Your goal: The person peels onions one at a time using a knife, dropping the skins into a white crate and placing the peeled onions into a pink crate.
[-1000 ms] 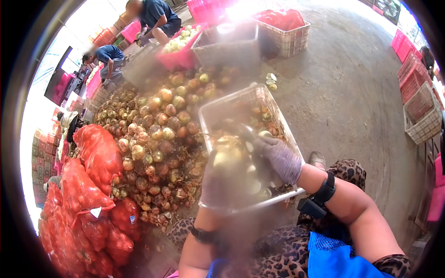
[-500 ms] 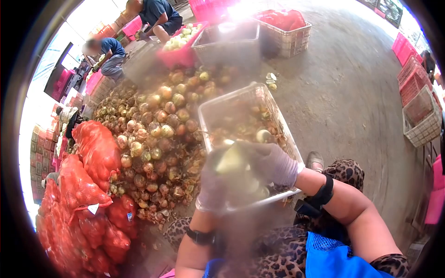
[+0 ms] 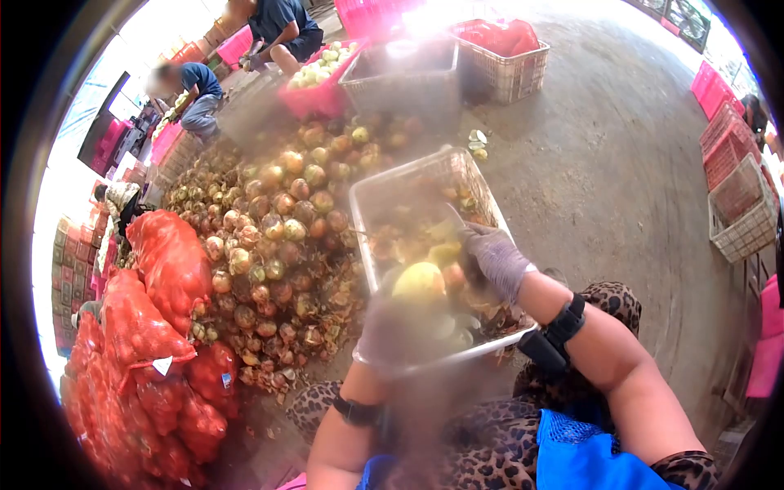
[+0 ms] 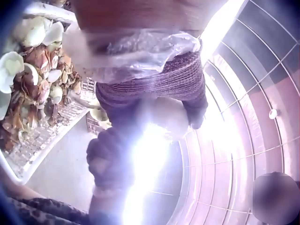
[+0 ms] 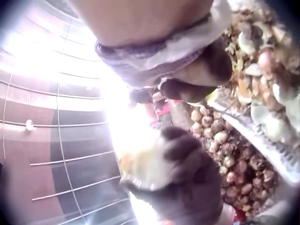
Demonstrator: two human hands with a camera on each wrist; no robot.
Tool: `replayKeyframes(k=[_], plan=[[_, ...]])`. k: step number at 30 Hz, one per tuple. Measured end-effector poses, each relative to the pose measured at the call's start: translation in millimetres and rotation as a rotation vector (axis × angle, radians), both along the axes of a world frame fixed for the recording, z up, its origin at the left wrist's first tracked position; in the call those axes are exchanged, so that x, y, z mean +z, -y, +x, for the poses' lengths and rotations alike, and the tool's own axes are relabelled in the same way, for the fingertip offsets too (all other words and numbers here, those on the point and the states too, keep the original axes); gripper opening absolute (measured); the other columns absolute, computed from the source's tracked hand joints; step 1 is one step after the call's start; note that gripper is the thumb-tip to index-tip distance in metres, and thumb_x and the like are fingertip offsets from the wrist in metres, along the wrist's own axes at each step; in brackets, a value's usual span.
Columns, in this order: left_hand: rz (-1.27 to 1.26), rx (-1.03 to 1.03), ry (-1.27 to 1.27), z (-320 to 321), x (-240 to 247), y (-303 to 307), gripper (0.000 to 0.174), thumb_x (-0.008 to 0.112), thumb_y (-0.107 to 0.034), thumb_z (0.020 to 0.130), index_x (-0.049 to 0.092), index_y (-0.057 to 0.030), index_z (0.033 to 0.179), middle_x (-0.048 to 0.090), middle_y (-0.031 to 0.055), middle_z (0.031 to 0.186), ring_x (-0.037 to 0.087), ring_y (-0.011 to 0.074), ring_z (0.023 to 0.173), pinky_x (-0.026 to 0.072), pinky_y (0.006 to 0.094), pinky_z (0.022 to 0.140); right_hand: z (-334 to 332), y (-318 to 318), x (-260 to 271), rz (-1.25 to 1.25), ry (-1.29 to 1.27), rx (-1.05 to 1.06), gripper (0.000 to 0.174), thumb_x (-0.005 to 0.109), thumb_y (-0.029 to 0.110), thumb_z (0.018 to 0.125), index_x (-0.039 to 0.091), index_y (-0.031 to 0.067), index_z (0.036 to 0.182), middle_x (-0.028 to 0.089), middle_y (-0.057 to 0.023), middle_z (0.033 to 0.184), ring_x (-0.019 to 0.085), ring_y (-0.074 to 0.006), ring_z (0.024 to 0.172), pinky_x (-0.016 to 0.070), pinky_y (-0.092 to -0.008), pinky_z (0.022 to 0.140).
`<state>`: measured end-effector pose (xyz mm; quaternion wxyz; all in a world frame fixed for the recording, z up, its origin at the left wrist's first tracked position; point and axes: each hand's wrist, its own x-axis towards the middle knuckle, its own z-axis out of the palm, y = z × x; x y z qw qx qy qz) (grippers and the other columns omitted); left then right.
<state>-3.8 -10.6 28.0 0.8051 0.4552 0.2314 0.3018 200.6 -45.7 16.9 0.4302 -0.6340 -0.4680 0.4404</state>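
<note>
In the head view my gloved left hand [image 3: 382,327], blurred by a smear on the lens, holds a pale peeled onion [image 3: 419,282] over the near end of a white crate [image 3: 498,214]. The onion [image 4: 172,117] also shows under the left fingers in the left wrist view. My gloved right hand [image 3: 496,257] is just right of it, fingers curled round what looks like a small knife [image 3: 454,216], its thin blade pointing up and away. A yellow-green piece of peel [image 3: 445,253] is beside the right fingers. Peel scraps [image 5: 265,77] lie in the crate.
A large heap of unpeeled onions [image 3: 286,220] spreads left of the crate. Red net sacks [image 3: 155,351] are stacked at the near left. Beyond stand a pink crate of peeled onions [image 3: 314,98] and other crates [image 3: 502,73]. Two people [image 3: 282,33] work at the far left.
Half a second ago both hands were together at the onion; now my right hand has drawn away to the right and forward. The onion stays in my left hand, its pale side turned up.
</note>
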Motion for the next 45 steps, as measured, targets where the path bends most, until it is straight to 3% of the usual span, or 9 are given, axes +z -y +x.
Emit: replayKeyframes(k=[5,12,23,28,29,30,38,40,45], plan=[[-0.206,0.074,0.156,-3,0,2,0.076,0.078,-0.045,0.072,0.047,-0.0013,0.126,0.055,0.0126,0.118,0.058,0.0264,0.103,0.0541,0.0385,0.084,-19,9,2,0.675,0.667,0.037,0.056,0.057,0.021,0.089,0.038,0.0116,0.14,0.059,-0.0073,0.076,0.059,-0.0187,0.062,0.0483,-0.0312,0.055],[-0.264,-0.021,0.131,4,-4,1,0.071,0.079,-0.046,0.07,0.05,-0.0037,0.12,0.059,0.0097,0.107,0.06,0.0236,0.093,0.0544,0.0342,0.073,-45,26,36,0.234,0.584,0.233,0.061,0.062,0.018,0.078,0.037,0.0122,0.134,0.061,-0.017,0.091,0.063,-0.0332,0.057,0.0499,-0.0438,0.047],[-0.07,0.032,-0.039,3,13,3,0.079,0.084,-0.024,0.064,0.046,-0.0024,0.129,0.06,0.0108,0.109,0.061,0.0249,0.1,0.056,0.0354,0.082,-4,5,-7,0.152,0.209,-0.101,0.043,0.05,0.025,0.097,0.047,0.0146,0.139,0.054,0.005,0.069,0.044,-0.0037,0.055,0.0415,-0.0214,0.051],[-0.047,0.117,-0.009,3,45,5,0.094,0.086,-0.008,0.056,0.037,-0.0026,0.136,0.056,0.0103,0.116,0.059,0.0218,0.103,0.0529,0.0337,0.09,-3,7,10,-0.112,0.245,-0.092,0.047,0.05,0.025,0.096,0.043,0.016,0.141,0.063,-0.0051,0.086,0.053,-0.0101,0.069,0.0475,-0.0274,0.066],[0.12,0.159,-0.063,-1,43,5,0.093,0.087,-0.011,0.056,0.038,-0.002,0.135,0.056,0.0106,0.115,0.059,0.0213,0.103,0.0525,0.0329,0.089,-7,8,18,-0.148,0.194,-0.094,0.047,0.05,0.024,0.096,0.042,0.0164,0.142,0.064,-0.0062,0.088,0.054,-0.011,0.071,0.0478,-0.028,0.068],[0.288,0.213,-0.13,-4,41,6,0.093,0.088,-0.014,0.056,0.038,-0.0014,0.134,0.057,0.0109,0.114,0.059,0.0209,0.103,0.0522,0.0321,0.089,-9,8,9,-0.017,0.326,-0.072,0.038,0.05,0.018,0.091,0.051,0.0169,0.129,0.063,-0.0207,0.104,0.063,-0.0367,0.087,0.051,-0.0429,0.075],[1.187,0.865,-0.761,-138,50,7,0.066,0.083,-0.019,0.062,0.053,-0.0023,0.119,0.061,0.0112,0.104,0.061,0.0221,0.089,0.0518,0.0348,0.08,-31,4,-24,-0.183,0.226,0.118,0.054,0.053,0.008,0.085,0.045,0.0113,0.138,0.059,-0.0043,0.081,0.053,-0.012,0.067,0.0472,-0.0256,0.061],[0.429,1.0,-0.355,-208,70,33,0.06,0.08,-0.017,0.068,0.053,-0.0018,0.12,0.062,0.0112,0.104,0.061,0.0211,0.088,0.0536,0.0309,0.068,-8,-17,-99,-0.058,0.417,0.181,0.055,0.055,0.014,0.086,0.043,0.0023,0.139,0.064,-0.0119,0.111,0.06,-0.0178,0.09,0.0471,-0.027,0.081],[0.076,1.302,0.512,-367,58,147,0.044,0.07,-0.018,0.081,0.054,-0.002,0.119,0.062,0.0101,0.104,0.062,0.019,0.09,0.0541,0.0294,0.074,-19,-11,-105,-0.107,0.607,0.433,0.048,0.051,0.012,0.089,0.047,-0.0004,0.135,0.058,-0.0161,0.128,0.057,-0.0205,0.112,0.0413,-0.029,0.095]])
